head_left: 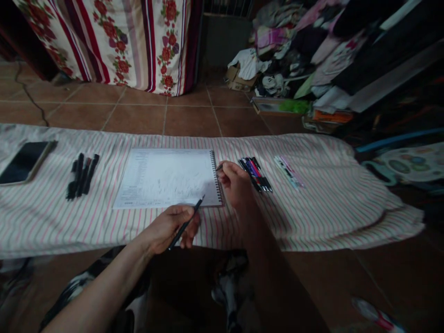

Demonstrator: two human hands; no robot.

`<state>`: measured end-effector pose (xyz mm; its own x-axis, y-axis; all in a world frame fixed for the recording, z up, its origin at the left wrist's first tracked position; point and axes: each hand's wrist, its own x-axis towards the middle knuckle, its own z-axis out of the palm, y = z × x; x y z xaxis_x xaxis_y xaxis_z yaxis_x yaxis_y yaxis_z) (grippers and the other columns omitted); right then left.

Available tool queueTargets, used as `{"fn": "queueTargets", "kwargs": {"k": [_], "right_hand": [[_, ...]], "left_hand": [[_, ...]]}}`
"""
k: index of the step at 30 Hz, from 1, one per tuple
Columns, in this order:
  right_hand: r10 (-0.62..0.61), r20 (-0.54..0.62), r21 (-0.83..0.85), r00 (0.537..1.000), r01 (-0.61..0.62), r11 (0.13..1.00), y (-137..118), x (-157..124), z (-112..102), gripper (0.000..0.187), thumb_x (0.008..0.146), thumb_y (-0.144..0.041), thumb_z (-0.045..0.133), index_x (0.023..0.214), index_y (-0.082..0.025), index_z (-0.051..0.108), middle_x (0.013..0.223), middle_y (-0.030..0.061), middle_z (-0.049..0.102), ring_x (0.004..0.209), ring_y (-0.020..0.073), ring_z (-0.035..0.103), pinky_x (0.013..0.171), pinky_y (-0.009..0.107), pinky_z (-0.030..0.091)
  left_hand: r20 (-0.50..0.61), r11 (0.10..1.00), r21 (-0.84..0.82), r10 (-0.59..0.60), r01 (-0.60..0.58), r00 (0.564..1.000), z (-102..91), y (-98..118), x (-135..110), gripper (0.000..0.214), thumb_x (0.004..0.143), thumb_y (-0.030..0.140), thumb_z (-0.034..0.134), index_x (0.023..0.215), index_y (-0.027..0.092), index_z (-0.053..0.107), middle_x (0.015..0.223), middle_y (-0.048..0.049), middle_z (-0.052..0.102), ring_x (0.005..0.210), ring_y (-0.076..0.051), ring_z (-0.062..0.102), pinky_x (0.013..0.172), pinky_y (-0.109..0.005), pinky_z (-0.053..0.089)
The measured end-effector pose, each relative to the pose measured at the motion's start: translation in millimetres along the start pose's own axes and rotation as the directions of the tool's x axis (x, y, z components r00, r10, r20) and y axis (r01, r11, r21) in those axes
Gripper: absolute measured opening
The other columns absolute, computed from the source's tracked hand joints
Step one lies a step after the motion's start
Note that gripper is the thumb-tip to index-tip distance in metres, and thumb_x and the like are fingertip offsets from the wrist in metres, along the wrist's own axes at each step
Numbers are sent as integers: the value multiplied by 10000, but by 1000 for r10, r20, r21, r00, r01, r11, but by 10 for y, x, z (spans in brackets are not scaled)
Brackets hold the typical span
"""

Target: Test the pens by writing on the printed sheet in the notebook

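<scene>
My left hand (173, 226) grips a slim black pen (185, 225) between thumb and fingers. The pen slants up to the right, and its bare tip is by the near edge of a spiral-bound notebook (163, 171). Faint marks show on the open white page. My right hand (234, 181) is closed at the notebook's wire spiral, pinching a small dark piece (219, 167) that looks like a pen cap. Most of that piece is hidden by the fingers. Right of this hand lies a group of pens (255, 173) in black, blue and red.
A striped cloth (312, 208) covers the low surface. Black pens (82, 176) and a phone (24, 162) lie at the left. Pale pens (289, 171) lie on the right. Beyond are a tiled floor (138, 118), a floral curtain (138, 46) and heaped clothes (277, 41).
</scene>
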<state>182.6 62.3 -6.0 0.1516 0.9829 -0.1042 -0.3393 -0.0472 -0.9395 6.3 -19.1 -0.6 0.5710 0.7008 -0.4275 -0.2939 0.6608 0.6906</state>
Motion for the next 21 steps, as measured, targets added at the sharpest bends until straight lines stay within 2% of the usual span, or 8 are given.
{"fn": "queueTargets", "kwargs": {"k": [3, 8, 12, 14, 17, 19, 21], "right_hand": [[29, 45, 16, 999, -29, 999, -2, -30, 48, 286, 625, -393, 692, 770, -160, 611, 541, -50, 510, 475, 59, 427, 449, 195, 316], [84, 146, 22, 986, -88, 996, 42, -119, 144, 273, 632, -389, 696, 753, -157, 620, 545, -47, 520, 471, 53, 433, 441, 186, 313], [99, 140, -9, 985, -98, 995, 23, -132, 124, 302, 640, -400, 696, 817, -163, 634, 609, -40, 547, 503, 56, 466, 447, 183, 327], [89, 101, -26, 991, -87, 996, 18, -137, 128, 324, 645, -404, 686, 849, -159, 624, 602, -43, 542, 506, 61, 468, 450, 185, 336], [38, 85, -73, 996, -32, 997, 42, -170, 178, 326, 671, -404, 666, 873, -176, 551, 533, -70, 519, 452, 66, 435, 433, 194, 330], [-13, 138, -152, 990, 34, 988, 72, -219, 227, 294, 701, -390, 649, 857, -202, 486, 503, -89, 510, 415, 69, 413, 424, 199, 322], [-64, 225, -276, 972, 127, 953, 100, -288, 274, 241, 728, -357, 632, 827, -215, 464, 542, -80, 538, 442, 79, 459, 455, 207, 357]], "left_hand": [[-70, 996, 0, 90, -90, 993, -4, 4, 7, 247, 793, 353, 617, 722, 117, 602, 527, -2, 548, 381, -72, 494, 341, -159, 307], [-119, 992, -14, 119, -122, 986, -16, 57, 20, 251, 757, 344, 664, 786, 95, 651, 543, -26, 588, 410, -92, 527, 368, -172, 345], [-161, 981, -81, 162, -177, 974, -23, 84, 24, 174, 783, 236, 638, 851, 78, 672, 607, -56, 646, 482, -109, 595, 419, -161, 414], [-214, 966, -155, 173, -208, 961, -23, 103, 29, 126, 807, 163, 593, 840, 74, 676, 696, -86, 683, 591, -139, 653, 509, -176, 489], [-275, 910, -315, 184, -270, 944, -7, 140, 36, 198, 853, 106, 490, 799, 58, 674, 922, -162, 697, 878, -228, 677, 793, -309, 549], [-284, 853, -433, 179, -292, 942, 6, 167, 41, 269, 880, 92, 421, 778, 51, 667, 998, -184, 679, 995, -256, 642, 917, -401, 503], [-290, 793, -533, 156, -295, 944, 7, 192, 50, 310, 899, 90, 379, 771, 57, 658, 919, -154, 691, 946, -226, 658, 943, -433, 487]]}}
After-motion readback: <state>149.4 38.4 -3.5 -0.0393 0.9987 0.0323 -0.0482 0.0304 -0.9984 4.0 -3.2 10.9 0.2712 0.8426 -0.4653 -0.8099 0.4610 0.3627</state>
